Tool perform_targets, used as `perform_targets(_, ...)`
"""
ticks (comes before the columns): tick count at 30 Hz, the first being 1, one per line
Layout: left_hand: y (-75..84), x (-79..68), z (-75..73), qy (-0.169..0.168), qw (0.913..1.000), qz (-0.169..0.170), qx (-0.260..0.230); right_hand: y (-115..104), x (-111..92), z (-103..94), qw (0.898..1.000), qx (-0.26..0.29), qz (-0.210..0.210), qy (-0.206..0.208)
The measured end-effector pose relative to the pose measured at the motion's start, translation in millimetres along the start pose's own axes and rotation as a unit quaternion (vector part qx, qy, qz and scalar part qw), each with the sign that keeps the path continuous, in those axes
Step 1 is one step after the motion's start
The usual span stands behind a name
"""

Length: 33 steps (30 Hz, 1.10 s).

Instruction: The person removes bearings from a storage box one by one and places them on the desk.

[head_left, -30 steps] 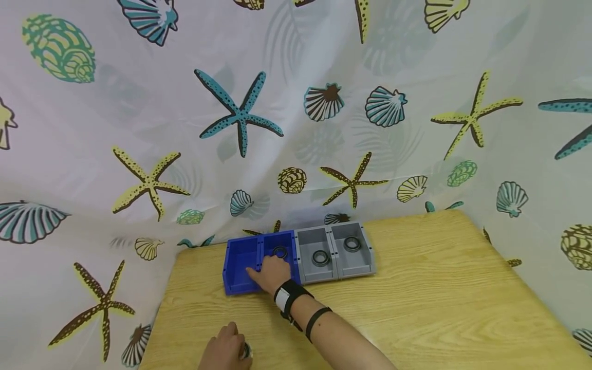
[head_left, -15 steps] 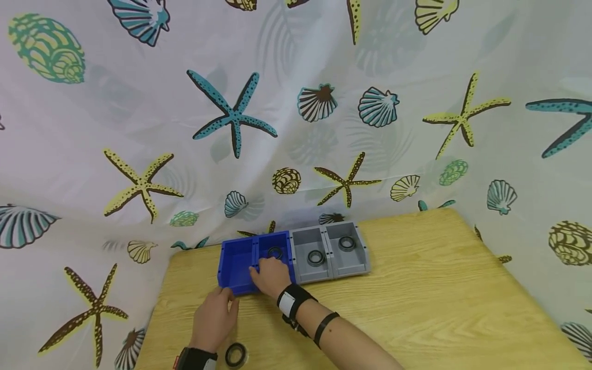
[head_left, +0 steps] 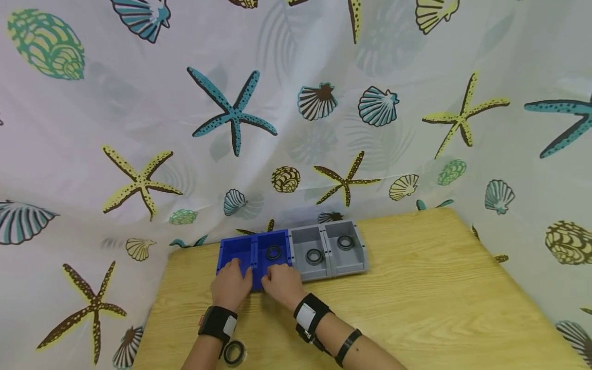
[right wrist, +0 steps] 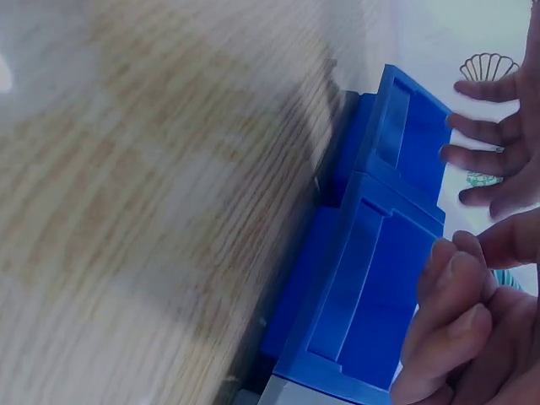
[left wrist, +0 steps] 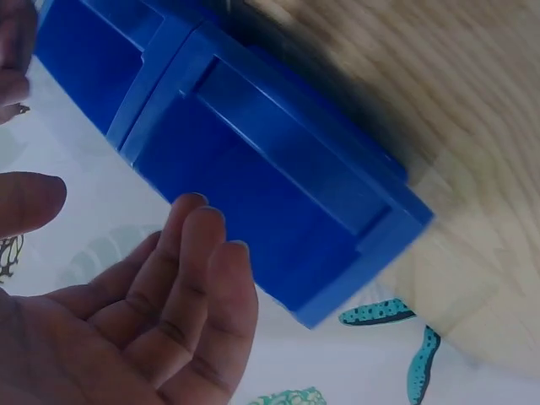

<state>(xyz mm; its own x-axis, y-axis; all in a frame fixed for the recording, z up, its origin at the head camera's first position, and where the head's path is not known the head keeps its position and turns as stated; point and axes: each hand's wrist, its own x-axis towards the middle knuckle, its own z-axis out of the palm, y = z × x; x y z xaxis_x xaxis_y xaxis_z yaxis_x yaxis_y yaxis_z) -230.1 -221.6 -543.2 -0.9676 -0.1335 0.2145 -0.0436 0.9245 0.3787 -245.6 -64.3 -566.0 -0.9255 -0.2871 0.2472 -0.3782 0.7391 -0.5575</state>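
Observation:
My left hand (head_left: 231, 285) hovers over the front of the left blue bin (head_left: 238, 246). In the left wrist view its fingers (left wrist: 228, 295) bend loosely beside that bin, with nothing between them. At the front of the second blue bin (head_left: 270, 239) is my right hand (head_left: 284, 283). Its fingers (right wrist: 447, 312) are curled in, the thumb close to the index finger; nothing shows in its grip. A dark ring-shaped ball bearing (head_left: 273, 252) lies inside the second blue bin. Near my left wrist, another bearing (head_left: 234, 353) lies on the table.
Two grey bins (head_left: 305, 236) adjoin the blue ones on the right, each with one bearing (head_left: 315, 256) inside. The row stands near the back edge of the wooden table (head_left: 430, 288). A shell-patterned curtain (head_left: 296, 128) hangs behind.
My left hand has left the bearing on the table and moved forward to the left blue bin. The right hand has drawn back slightly and right, uncovering the bearing in the second blue bin.

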Motion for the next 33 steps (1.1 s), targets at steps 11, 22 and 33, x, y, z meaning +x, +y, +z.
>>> perform_targets(11, 4.3, 16.1, 18.9, -0.028, 0.9989, -0.018, 0.032, 2.5, -12.3, -5.7, 0.999, -0.019, -0.025, 0.023)
perform_targets(22, 9.0, 19.7, 32.7, -0.014, 0.9997, -0.002, 0.021, 5.9, -20.8, -8.9, 1.0, -0.013, -0.003, 0.002)
perform_targets(33, 13.3, 26.7, 36.8, 0.0, 0.9987, -0.027, 0.043, 9.9, -22.9, -12.7, 1.0, -0.012, 0.008, 0.005)
